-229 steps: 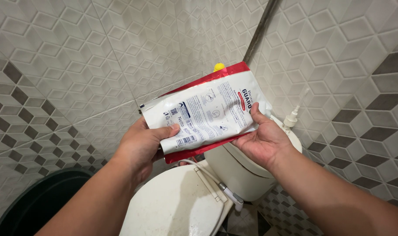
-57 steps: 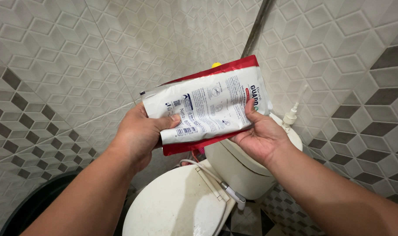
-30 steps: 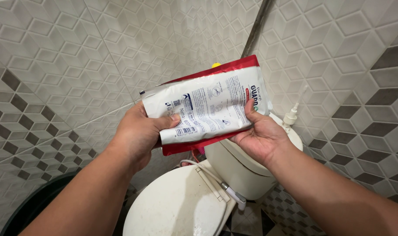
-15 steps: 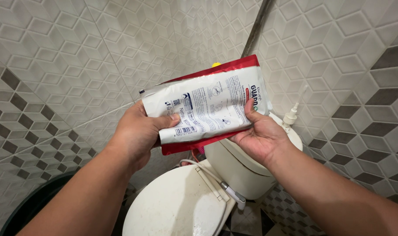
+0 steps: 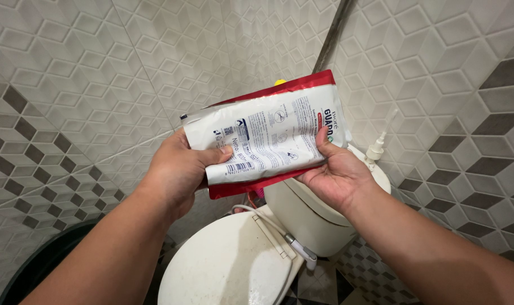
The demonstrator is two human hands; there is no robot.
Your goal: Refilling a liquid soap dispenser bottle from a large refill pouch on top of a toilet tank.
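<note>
left hand: bare, no ring seen | right hand: bare | forearms: apparently sleeveless

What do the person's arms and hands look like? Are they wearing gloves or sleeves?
No gloves and no sleeves show. The left hand and the right hand are bare, and both forearms are bare right to the picture's edge. No rings, watch or bracelets are visible. The fingernails are short.

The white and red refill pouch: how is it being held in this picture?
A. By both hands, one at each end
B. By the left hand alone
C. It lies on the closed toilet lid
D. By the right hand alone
A: the left hand grips one end of the pouch and the right hand the other, above the toilet lid.
</note>
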